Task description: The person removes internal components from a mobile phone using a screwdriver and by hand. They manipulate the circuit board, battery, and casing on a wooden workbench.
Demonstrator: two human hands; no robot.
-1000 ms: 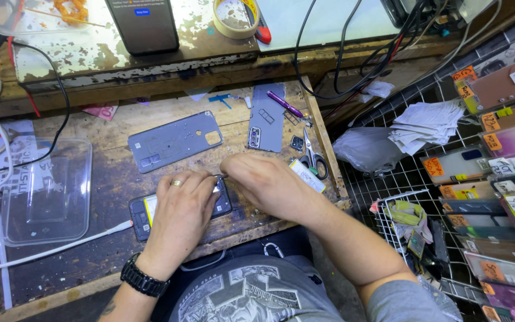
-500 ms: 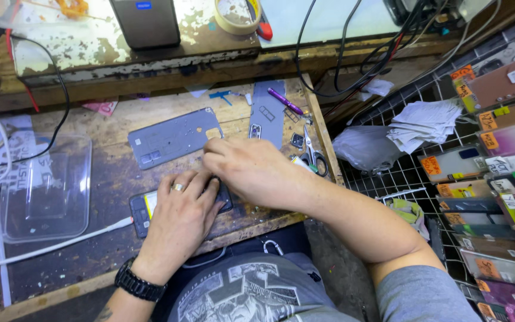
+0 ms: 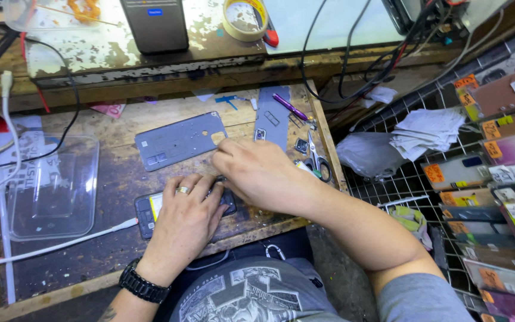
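An opened dark phone [image 3: 148, 213] lies flat on the worn wooden workbench [image 3: 120, 179], mostly hidden under my hands. My left hand [image 3: 185, 217], with a ring and a black wristwatch, presses down on the phone and holds it in place. My right hand [image 3: 257, 173] lies across the phone's right end with its fingers curled; whatever its fingertips pinch is hidden. Just behind the hands rests a grey phone back cover [image 3: 180, 141], inner side up.
A second grey cover [image 3: 272, 116], a purple pen [image 3: 290, 107], scissors [image 3: 316, 158] and small parts lie at the bench's right. A clear plastic tray [image 3: 49, 185] and white cable [image 3: 61, 244] are at left. A tape roll [image 3: 244, 18] sits on the shelf; wire racks of phone cases [image 3: 490, 179] stand right.
My right hand has shifted left and toward the back of the bench, over the phone's far end. My left hand stays pressed on the phone.
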